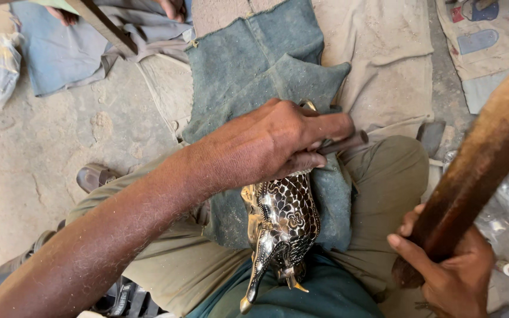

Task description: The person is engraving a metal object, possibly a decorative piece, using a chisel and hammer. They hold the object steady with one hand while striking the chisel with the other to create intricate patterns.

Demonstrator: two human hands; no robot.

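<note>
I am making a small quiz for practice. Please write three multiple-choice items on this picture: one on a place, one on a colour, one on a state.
1. Where does the patterned metal piece lie?
A. On the person's lap
B. On a shelf
C. Inside a bag

2. What colour is the cloth under it?
A. Bright red
B. Dull blue-green
C. White

3. What is the state of the right hand?
A. Open and empty
B. Closed around a wooden club
C. Flat on the ground

Answers:
1. A, it rests over the thighs.
2. B, the cloth is faded blue-green.
3. B, fingers wrap the club's lower end, while the left hand pinches a thin rod.
</note>
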